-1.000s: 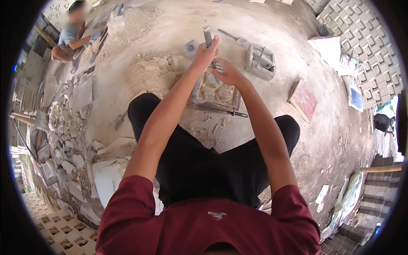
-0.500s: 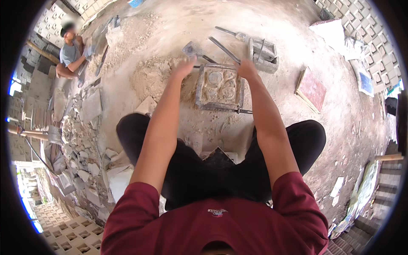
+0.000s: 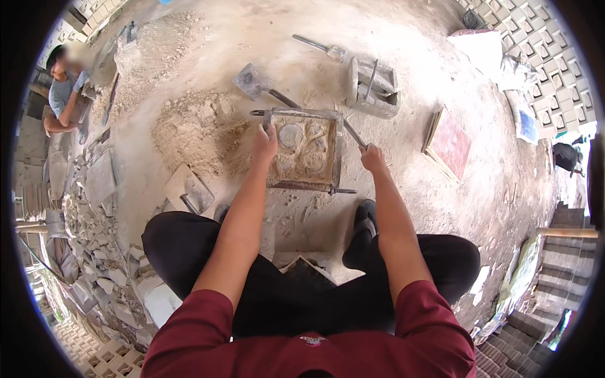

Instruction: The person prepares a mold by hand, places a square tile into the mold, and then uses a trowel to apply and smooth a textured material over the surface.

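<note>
A rectangular moulding box (image 3: 338, 148) filled with sand sits on the ground before me, round and irregular shapes impressed in its surface. My left hand (image 3: 265, 145) is closed on its left side wall. To the right of the box, my right hand (image 3: 373, 157) is wrapped round a dark metal rod (image 3: 355, 133). The rod slants up and left, its far end reaching the box's upper right side; I cannot tell whether they touch. Just beyond the box lies a square-bladed trowel (image 3: 250, 80), its dark handle pointing toward the box's far edge.
A second box frame (image 3: 392, 104) and another trowel (image 3: 335, 53) lie farther off. A reddish board (image 3: 450, 143) is at right, a loose sand heap (image 3: 195, 129) at left. Broken rubble (image 3: 104, 264) covers the left side. A gloved person (image 3: 60, 94) squats at far left.
My right hand has come down with the rod, which was raised over the box's far edge. My left hand, earlier above the far left corner, now grips the box's left side. The view has shifted.
</note>
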A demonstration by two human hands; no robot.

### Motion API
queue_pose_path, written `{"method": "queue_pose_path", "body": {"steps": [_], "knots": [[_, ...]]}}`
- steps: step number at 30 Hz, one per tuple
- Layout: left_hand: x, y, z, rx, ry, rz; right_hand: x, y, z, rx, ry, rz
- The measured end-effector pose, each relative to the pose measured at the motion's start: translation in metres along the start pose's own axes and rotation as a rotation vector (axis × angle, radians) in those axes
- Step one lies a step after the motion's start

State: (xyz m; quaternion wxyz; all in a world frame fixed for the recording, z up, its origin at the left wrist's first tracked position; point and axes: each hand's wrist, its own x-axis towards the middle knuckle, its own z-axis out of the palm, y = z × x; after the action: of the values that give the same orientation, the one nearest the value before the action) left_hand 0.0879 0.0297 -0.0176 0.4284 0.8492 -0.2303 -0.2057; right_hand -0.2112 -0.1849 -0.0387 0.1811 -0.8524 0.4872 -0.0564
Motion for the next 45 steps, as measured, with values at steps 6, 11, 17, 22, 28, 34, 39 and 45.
{"method": "queue_pose_path", "body": {"steps": [6,11,17,22,28,34,39,45], "knots": [[-0.009,0.047,0.022,0.228,0.080,-0.079,0.021,0.007,0.014,-0.127,-0.003,-0.013],[0.009,0.011,-0.013,-0.012,0.487,-0.392,0.096,-0.104,-0.018,0.422,0.186,-0.121],[0.008,0.059,0.001,0.103,0.404,-0.548,0.199,-0.215,0.016,0.066,-0.434,-0.396],[0.012,0.046,0.001,0.155,0.425,-0.501,0.219,-0.252,0.072,-0.190,-0.506,-0.645],[0.010,0.046,-0.001,0.085,0.310,-0.596,0.252,-0.276,0.047,-0.245,-0.469,-0.775],[0.013,0.027,-0.002,-0.030,0.350,-0.515,0.207,-0.352,0.065,-0.354,-0.626,-0.798],[0.005,0.025,0.004,-0.031,0.404,-0.506,0.176,-0.401,0.119,-0.243,-0.640,-0.901],[0.006,0.028,0.013,-0.007,0.400,-0.441,0.157,-0.365,0.074,-0.052,-0.544,-0.584]]}}
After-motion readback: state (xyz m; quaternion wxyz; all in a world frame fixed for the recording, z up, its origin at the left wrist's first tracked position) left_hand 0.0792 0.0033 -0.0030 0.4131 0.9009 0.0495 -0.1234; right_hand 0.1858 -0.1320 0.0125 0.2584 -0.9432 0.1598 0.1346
